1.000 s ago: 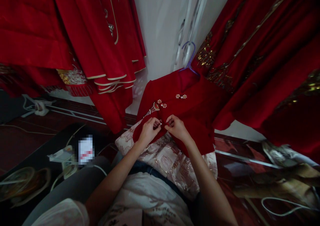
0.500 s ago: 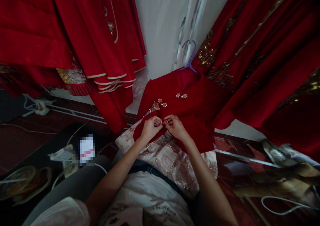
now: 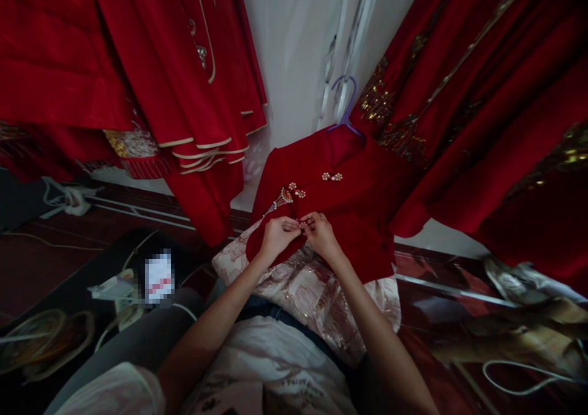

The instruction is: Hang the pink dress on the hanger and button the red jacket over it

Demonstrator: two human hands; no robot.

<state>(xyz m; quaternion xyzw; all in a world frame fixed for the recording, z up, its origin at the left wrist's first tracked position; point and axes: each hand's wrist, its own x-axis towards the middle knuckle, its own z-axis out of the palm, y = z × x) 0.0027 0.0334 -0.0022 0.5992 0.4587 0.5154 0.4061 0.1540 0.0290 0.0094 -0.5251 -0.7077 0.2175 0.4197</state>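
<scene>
Across my lap lies a red jacket [image 3: 362, 213] on a purple hanger [image 3: 345, 118], over a pale pink floral brocade skirt [image 3: 316, 299]. My left hand [image 3: 281, 234] and my right hand [image 3: 320, 231] meet at the jacket's front edge. Both pinch a small pearl clasp [image 3: 302, 225], mostly covered by the fingertips. Farther up, a pearl flower clasp [image 3: 332, 177] sits fastened below the collar. Another clasp with a red-stoned, beaded tassel brooch [image 3: 285, 196] lies just beyond my left hand.
Red garments with cream piping [image 3: 202, 139] hang at the left. More red garments with gold embroidery [image 3: 459, 97] hang at the right. A dark low table [image 3: 50, 305] on my left carries cables and a pixelated item. Wrapped bundles [image 3: 528, 329] lie at the right.
My left fingers have straightened a little and moved slightly closer to my right fingertips at the clasp. The jacket stays in place; the view has shifted slightly.
</scene>
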